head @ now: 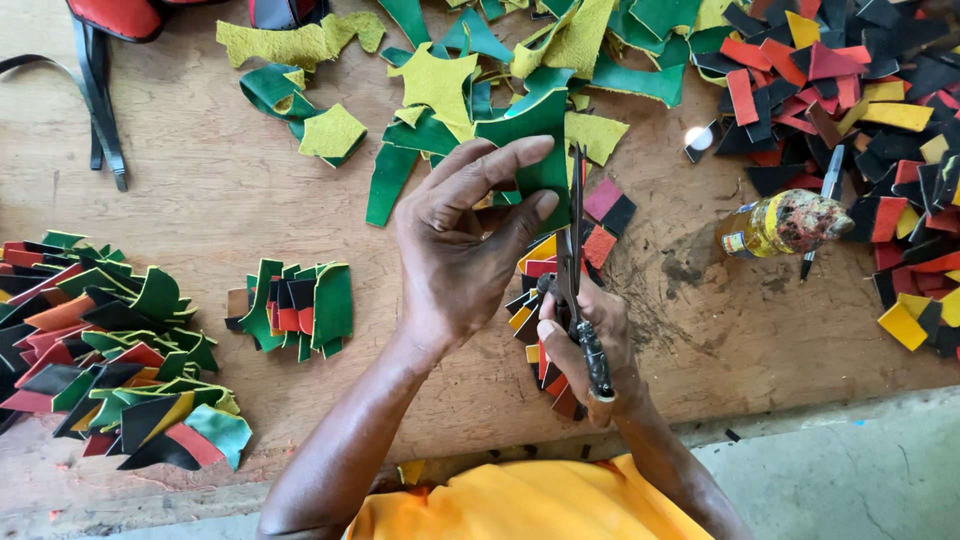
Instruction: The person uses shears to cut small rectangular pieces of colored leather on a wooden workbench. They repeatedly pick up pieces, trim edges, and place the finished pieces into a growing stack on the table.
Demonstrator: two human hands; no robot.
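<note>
At frame centre, my left hand [455, 250] pinched a green leather piece [530, 150]; my right hand [585, 345] clenched black scissors [578, 260], blades against its edge, above the wooden table [200, 190].

Worn wooden table [200, 210] — grey concrete floor [850, 480]

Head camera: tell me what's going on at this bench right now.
A person in a yellow top is cutting leather. The left hand pinches a green leather piece between its fingers, holding it up over the wooden workbench. The right hand grips dark scissors, blades pointing up along the piece's right edge. Green and yellow scraps lie just beyond; stacks of cut pieces sit to the left, red, black and yellow pieces to the right beside a glue bottle.
</note>
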